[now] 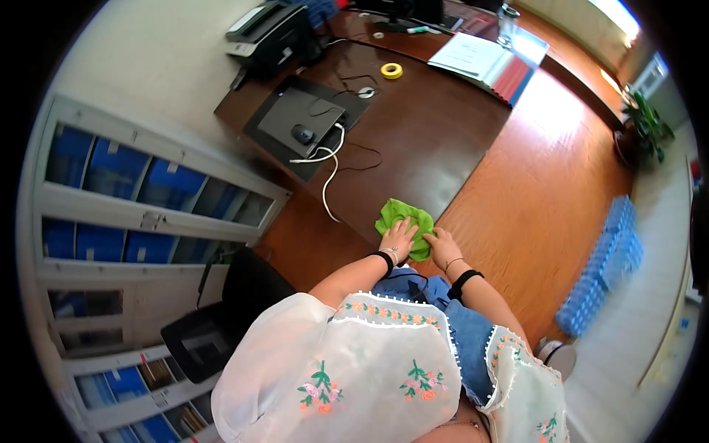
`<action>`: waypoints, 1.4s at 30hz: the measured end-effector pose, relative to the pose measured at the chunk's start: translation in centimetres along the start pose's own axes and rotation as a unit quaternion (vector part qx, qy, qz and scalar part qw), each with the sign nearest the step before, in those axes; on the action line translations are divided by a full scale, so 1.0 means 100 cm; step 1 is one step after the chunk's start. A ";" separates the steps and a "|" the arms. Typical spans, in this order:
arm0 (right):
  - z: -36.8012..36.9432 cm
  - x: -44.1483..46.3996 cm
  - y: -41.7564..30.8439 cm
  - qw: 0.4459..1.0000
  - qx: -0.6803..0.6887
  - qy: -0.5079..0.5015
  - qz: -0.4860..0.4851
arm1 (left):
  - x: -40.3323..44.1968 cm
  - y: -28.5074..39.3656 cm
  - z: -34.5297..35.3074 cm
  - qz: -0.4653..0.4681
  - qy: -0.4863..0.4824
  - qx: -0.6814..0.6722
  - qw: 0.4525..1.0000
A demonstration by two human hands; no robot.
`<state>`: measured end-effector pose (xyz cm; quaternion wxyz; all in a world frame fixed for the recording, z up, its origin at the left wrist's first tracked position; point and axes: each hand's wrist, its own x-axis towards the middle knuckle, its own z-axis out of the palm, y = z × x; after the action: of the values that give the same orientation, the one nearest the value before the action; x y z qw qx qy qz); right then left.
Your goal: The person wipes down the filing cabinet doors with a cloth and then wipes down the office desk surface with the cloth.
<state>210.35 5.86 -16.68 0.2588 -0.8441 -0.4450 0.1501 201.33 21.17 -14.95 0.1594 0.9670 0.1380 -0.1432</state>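
Note:
A bright green cloth (402, 213) lies bunched at the near corner of the brown desk (436, 140). My left hand (399, 240) rests on top of it, fingers spread and pressing down. At the cloth's right edge is my right hand (445, 249), its fingers curled with the tips on the fabric; they appear to pinch its edge. Both wrists wear dark bands. Away from my hands, a closed laptop (299, 118) sits on a black desk mat with a mouse (303, 134) on its lid. A white cable (330, 177) trails from it towards the desk's near edge.
Yellow tape (391, 71) lies farther back. A printer (277, 40) stands at the back left, papers and folders (476, 63) at the back right. Left are a binder cabinet (151, 210) and black chair (221, 317). Wrapped bottles (602, 266) and a plant (642, 129) line the right.

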 end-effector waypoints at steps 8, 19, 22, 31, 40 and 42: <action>-0.004 0.005 0.007 0.991 -0.077 -0.104 -0.042 | 0.019 0.006 0.004 -0.060 -0.090 0.016 0.994; -0.073 0.092 0.063 0.968 -0.190 -0.157 -0.047 | 0.125 0.036 -0.010 -0.099 -0.056 -0.024 0.993; -0.100 0.124 0.095 0.960 -0.208 -0.185 -0.039 | 0.175 0.044 -0.019 -0.085 -0.045 -0.047 0.994; -0.123 0.182 0.137 0.962 -0.220 -0.161 -0.029 | 0.249 0.055 -0.063 -0.079 -0.111 -0.065 0.989; -0.137 0.231 0.149 0.955 -0.196 -0.208 -0.078 | 0.256 0.057 -0.059 -0.109 -0.040 -0.072 0.991; -0.146 0.250 0.149 0.922 -0.205 -0.312 -0.105 | 0.256 0.057 -0.059 -0.127 -0.044 -0.070 0.988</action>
<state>241.38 15.16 -13.79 -0.0571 -0.7374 -0.6106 0.2830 228.03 23.64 -16.26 0.2133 0.9206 0.2626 -0.1951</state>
